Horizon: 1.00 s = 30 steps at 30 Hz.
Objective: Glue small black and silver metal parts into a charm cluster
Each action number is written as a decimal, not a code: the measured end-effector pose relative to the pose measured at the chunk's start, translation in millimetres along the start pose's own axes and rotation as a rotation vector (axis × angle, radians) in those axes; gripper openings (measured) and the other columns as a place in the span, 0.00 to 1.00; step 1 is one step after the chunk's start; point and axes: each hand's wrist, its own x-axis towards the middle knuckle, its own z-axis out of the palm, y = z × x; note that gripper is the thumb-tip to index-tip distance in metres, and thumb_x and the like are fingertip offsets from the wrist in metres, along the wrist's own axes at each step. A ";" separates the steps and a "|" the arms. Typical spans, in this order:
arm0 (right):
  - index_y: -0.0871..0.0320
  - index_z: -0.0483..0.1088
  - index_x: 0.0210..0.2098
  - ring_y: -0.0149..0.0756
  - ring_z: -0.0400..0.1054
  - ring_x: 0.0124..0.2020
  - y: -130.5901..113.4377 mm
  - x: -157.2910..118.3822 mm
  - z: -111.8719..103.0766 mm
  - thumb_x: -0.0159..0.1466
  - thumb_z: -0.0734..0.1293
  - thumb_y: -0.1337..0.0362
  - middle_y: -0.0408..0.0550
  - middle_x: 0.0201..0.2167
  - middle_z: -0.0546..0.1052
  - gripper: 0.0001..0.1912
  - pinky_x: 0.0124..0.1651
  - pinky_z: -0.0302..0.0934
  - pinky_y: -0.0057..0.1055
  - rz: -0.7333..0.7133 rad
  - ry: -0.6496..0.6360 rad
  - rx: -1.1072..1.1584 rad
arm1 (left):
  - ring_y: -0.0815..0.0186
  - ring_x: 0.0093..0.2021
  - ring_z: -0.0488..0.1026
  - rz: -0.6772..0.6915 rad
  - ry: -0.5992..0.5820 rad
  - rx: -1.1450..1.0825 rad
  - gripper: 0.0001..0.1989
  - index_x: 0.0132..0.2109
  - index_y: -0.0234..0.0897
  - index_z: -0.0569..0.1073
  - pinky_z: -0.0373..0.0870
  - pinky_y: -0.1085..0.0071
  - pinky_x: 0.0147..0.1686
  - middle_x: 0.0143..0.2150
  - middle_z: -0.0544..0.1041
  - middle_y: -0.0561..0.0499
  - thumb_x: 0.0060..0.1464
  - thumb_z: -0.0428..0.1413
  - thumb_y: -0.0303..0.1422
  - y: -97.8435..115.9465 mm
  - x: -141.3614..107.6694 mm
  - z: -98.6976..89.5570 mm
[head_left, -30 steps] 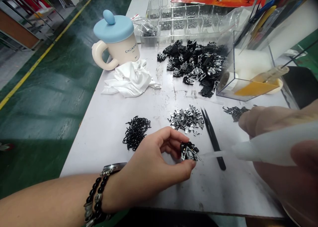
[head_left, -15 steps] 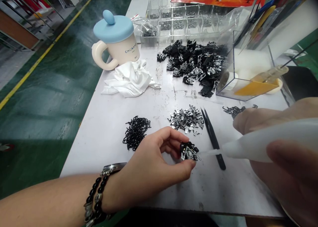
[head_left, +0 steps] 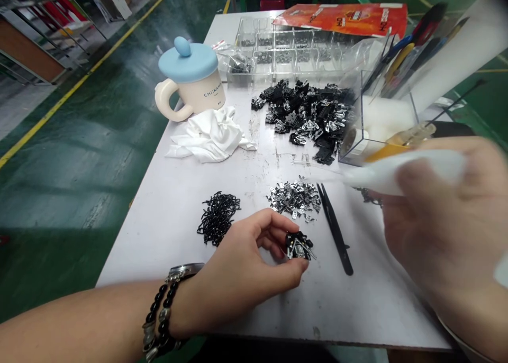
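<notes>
Between the thumb and fingers of my left hand (head_left: pixel 254 257) is a small black part with metal pieces (head_left: pixel 299 245), held just over the white table. My right hand (head_left: pixel 444 230), blurred by motion, grips a white squeeze bottle (head_left: pixel 400 171) whose thin nozzle points left, apart from the held part. Black tweezers (head_left: pixel 335 228) lie between my hands. Beyond my left fingers is a heap of small silver metal pieces (head_left: pixel 294 198). A pile of thin black pieces (head_left: pixel 218 217) lies to the left of that heap.
Many black-and-metal parts (head_left: pixel 305 111) are piled further back, before a clear compartment tray (head_left: pixel 254 77). A lidded mug (head_left: pixel 202 90) and a crumpled white cloth (head_left: pixel 216 135) stand at the left edge. A clear holder (head_left: pixel 351 148) with tools is at the right.
My right hand has lifted the bottle up and away, so its nozzle has left the part. My left hand keeps holding the part. The view has tilted slightly up.
</notes>
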 end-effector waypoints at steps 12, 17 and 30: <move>0.56 0.54 0.42 0.34 0.67 0.32 21.5 54.5 78.5 0.56 0.63 0.72 0.43 0.33 0.74 0.16 0.34 0.56 0.30 -0.259 -0.650 -0.571 | 0.71 0.32 0.68 0.030 -0.016 0.103 0.15 0.42 0.38 0.68 0.68 0.73 0.35 0.33 0.70 0.55 0.44 0.60 0.31 5.9 1.1 0.9; 0.59 0.57 0.43 0.37 0.64 0.36 24.3 56.1 74.4 0.54 0.65 0.72 0.49 0.38 0.71 0.19 0.38 0.55 0.34 -0.340 -0.665 -0.657 | 0.71 0.32 0.68 0.082 -0.016 0.122 0.15 0.42 0.38 0.69 0.68 0.74 0.35 0.33 0.70 0.55 0.44 0.59 0.31 3.0 1.9 1.0; 0.54 0.70 0.31 0.39 0.57 0.38 19.4 -3.3 -9.1 0.59 0.67 0.59 0.44 0.34 0.68 0.06 0.39 0.45 0.37 -0.407 -0.749 -0.927 | 0.72 0.33 0.68 0.116 0.050 0.097 0.15 0.41 0.38 0.70 0.69 0.74 0.36 0.32 0.70 0.55 0.43 0.60 0.29 5.9 -0.2 -0.6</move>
